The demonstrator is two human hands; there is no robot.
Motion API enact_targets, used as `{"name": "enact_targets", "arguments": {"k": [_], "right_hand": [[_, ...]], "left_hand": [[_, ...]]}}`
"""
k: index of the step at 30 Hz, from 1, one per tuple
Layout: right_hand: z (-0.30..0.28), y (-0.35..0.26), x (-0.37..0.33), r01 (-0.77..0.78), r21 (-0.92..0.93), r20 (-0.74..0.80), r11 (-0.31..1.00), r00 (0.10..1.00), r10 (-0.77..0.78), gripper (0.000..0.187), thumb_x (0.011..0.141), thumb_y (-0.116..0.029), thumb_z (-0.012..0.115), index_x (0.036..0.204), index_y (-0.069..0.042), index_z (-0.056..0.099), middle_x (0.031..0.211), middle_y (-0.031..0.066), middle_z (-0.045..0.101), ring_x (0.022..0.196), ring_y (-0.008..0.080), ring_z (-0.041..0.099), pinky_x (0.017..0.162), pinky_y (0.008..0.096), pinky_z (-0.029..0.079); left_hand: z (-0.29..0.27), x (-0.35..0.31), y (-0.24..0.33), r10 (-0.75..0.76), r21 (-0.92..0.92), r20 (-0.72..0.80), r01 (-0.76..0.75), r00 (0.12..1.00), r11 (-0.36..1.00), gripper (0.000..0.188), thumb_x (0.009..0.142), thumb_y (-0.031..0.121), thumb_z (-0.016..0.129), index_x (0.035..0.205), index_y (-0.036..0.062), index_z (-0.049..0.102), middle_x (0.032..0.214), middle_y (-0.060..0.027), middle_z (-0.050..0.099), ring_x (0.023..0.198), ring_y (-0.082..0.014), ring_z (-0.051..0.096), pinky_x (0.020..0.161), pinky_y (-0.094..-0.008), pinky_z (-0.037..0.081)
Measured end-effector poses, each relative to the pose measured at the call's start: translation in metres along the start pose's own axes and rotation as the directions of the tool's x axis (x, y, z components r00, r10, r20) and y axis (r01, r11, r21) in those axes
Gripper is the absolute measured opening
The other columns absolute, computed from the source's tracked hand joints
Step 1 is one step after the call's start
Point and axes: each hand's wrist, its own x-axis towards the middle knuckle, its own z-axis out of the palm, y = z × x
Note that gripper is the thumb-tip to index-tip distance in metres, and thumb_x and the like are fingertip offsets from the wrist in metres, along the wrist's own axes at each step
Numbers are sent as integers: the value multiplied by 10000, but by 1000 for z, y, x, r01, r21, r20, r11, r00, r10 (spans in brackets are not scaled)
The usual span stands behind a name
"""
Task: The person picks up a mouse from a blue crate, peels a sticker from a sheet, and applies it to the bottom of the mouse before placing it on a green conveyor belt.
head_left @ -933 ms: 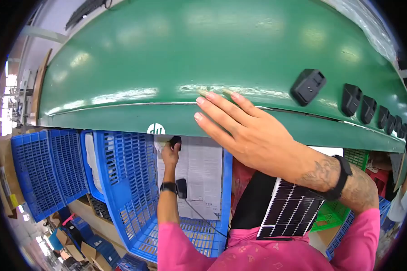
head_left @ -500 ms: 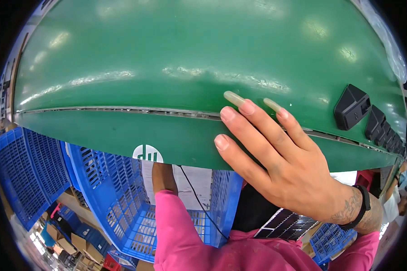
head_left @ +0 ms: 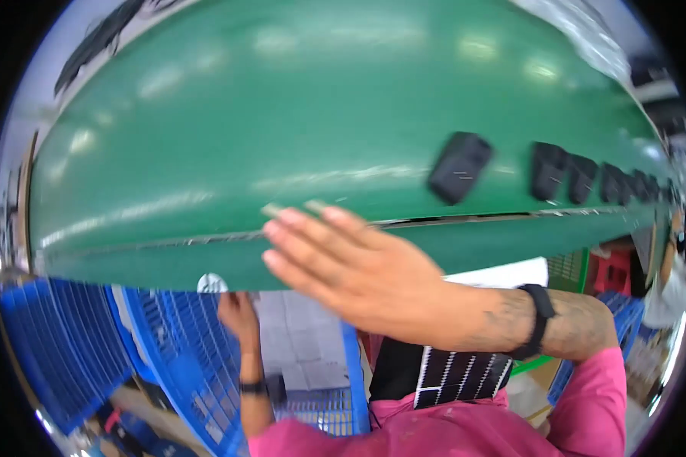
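Observation:
My right hand [head_left: 358,266] lies over the front edge of the green table [head_left: 343,99], palm down, fingers stretched out and long-nailed, with nothing in it. A black band [head_left: 537,320] circles that wrist. Lower left, my left hand [head_left: 238,316] is just under the table edge beside a round white sticker [head_left: 212,283]; blur and the edge hide its fingers. A dark small block [head_left: 276,388] shows by its wrist, above the blue crate [head_left: 351,358]. Nearest to my right hand on the table is a black block-shaped device [head_left: 461,167].
Several similar black devices [head_left: 549,171] stand in a row along the table's right side. White paper sheets [head_left: 301,335] line the crate. More blue crates [head_left: 61,343] stand at left. Clear plastic wrap [head_left: 579,34] lies at the far right edge. A red stool [head_left: 613,270] is behind at right.
The view has swung to the right, so the black devices appear further left. My left hand, earlier mostly hidden under the table edge, now shows lower down. My right hand stays flat at the edge.

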Motion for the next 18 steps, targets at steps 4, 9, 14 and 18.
{"name": "enact_targets", "arguments": {"k": [4, 9, 14, 18], "right_hand": [[5, -8, -6, 26, 16, -137, 1000, 990, -23, 496, 829, -168, 479, 1296, -7, 440, 1387, 166, 413, 1329, 266, 341, 1099, 409, 260], [-6, -55, -54, -20, -108, 76, 994, 997, 28, 479, 805, -197, 496, 1222, 38, 514, 1371, 195, 422, 1307, 304, 364, 1086, 409, 277], [-80, -68, -171, -91, 292, -6, 952, 995, 97, 335, 768, -162, 543, 1043, 19, 605, 1018, 157, 599, 947, 267, 582, 817, 349, 461], [-70, -34, -235, -520, 286, -330, 805, 735, 592, 264, 753, -72, 649, 1000, 13, 611, 822, 111, 570, 694, 255, 575, 592, 333, 475]], "left_hand": [[-56, -65, 175, 384, 77, 74, -389, 921, 918, 163, 918, 95, 480, 879, -37, 569, 691, -8, 510, 583, -63, 427, 509, -206, 328], [25, -37, 328, 581, -160, 357, -565, 732, 810, 316, 908, 149, 511, 1200, 29, 509, 801, -140, 563, 672, -228, 560, 620, -321, 449], [112, -29, 353, 734, 274, 363, -819, 574, 505, 455, 856, 291, 622, 1214, 39, 499, 811, -168, 573, 767, -325, 613, 692, -392, 481], [125, -15, 343, 721, 214, 419, -831, 553, 513, 550, 821, 338, 664, 1219, 11, 470, 902, -192, 573, 799, -348, 609, 723, -415, 480]]}}
